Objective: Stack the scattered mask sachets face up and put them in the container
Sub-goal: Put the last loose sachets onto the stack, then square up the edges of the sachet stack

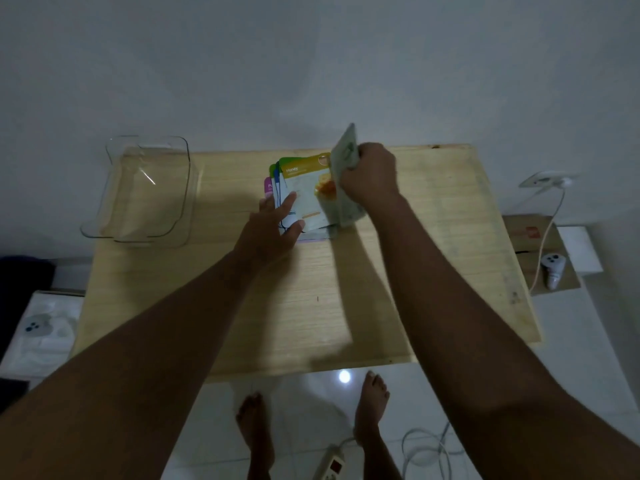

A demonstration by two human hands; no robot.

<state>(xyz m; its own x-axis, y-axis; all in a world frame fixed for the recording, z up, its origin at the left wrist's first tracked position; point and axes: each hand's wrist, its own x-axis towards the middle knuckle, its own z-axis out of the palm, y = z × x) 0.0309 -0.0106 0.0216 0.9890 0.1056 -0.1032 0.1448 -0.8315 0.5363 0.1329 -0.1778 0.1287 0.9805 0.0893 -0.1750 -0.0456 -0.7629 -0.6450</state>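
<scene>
A loose stack of mask sachets (304, 192) lies near the far middle of the wooden table (311, 306), a yellow "Honey" one on top, face up. My left hand (277, 226) rests flat on the stack's near left corner, fingers spread. My right hand (369, 174) grips a pale green sachet (344, 152) that stands almost on edge over the stack's right side. The clear plastic container (145, 192) sits at the table's far left corner, with nothing in it that I can see.
A white wall rises right behind the table. A cardboard box (533, 237) with a white controller (553, 266) and a cable stands to the right. On the floor lie a power strip (329, 462) and my bare feet (256, 420).
</scene>
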